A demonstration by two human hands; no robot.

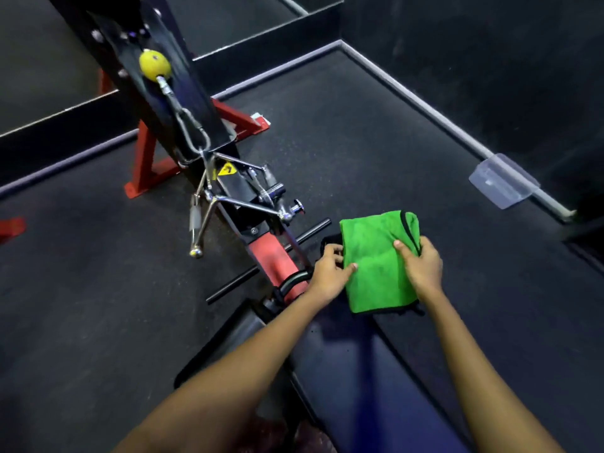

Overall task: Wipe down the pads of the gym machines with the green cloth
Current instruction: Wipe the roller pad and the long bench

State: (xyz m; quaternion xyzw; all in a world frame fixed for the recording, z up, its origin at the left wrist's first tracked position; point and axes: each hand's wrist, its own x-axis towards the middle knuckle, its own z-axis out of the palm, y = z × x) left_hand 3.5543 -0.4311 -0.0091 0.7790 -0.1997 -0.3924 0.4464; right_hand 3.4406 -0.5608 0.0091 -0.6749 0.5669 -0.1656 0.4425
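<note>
A green cloth [379, 259] with a black hem is folded and held over the far end of a dark seat pad [366, 361] of a gym machine. My left hand [328, 271] pinches the cloth's left edge, thumb on top. My right hand [421, 268] grips its right edge, thumb on the green face and fingers curled behind. The cloth hides the pad's far end.
The machine's red and black frame [277, 256] runs up to the left, with a chrome V-handle [228, 197] on a carabiner and a yellow ball stop [154, 64]. Black foot bars [235, 286] cross the frame. A clear plastic box [501, 184] lies by the wall rail.
</note>
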